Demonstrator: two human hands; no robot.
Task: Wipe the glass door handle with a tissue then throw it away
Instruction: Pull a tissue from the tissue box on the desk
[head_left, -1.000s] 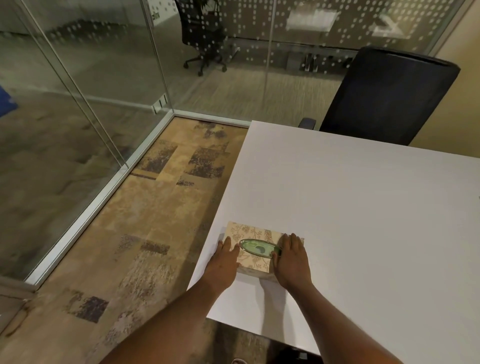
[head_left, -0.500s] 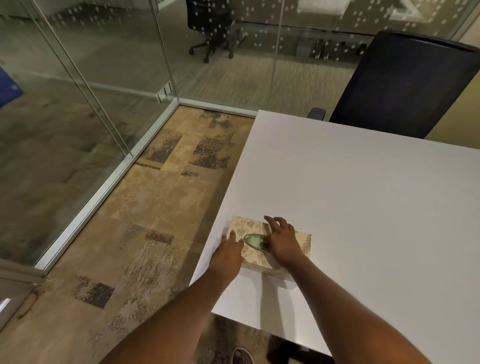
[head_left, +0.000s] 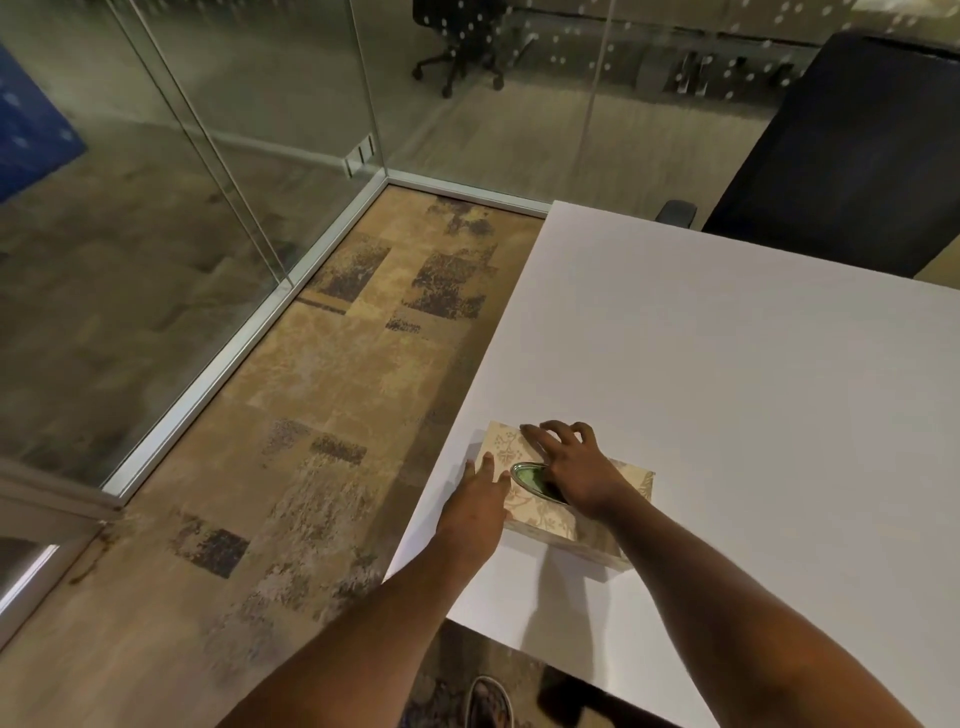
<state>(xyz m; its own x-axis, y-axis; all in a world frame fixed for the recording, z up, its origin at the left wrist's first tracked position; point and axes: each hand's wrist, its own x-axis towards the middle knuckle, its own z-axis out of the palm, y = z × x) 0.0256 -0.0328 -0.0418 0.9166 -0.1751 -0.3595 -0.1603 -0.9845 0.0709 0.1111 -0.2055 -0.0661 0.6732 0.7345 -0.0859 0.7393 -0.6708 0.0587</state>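
A beige patterned tissue box (head_left: 540, 512) with a green oval slot (head_left: 532, 479) lies near the front left corner of the white table (head_left: 727, 395). My left hand (head_left: 480, 501) rests flat against the box's left end, fingers apart. My right hand (head_left: 574, 465) lies spread over the top of the box and covers the right part of the slot, fingers reaching to the far edge. No tissue shows outside the box. The glass door handle is out of sight.
Glass walls (head_left: 156, 218) with a white floor rail (head_left: 234, 353) enclose the carpeted floor on the left. A black office chair (head_left: 852, 156) stands at the table's far side. My shoe (head_left: 488, 704) shows below the table edge.
My right hand has slid from the box's right end leftward over the slot, fingers spread toward the far edge. The left hand stays at the box's left end. The view has tilted down.
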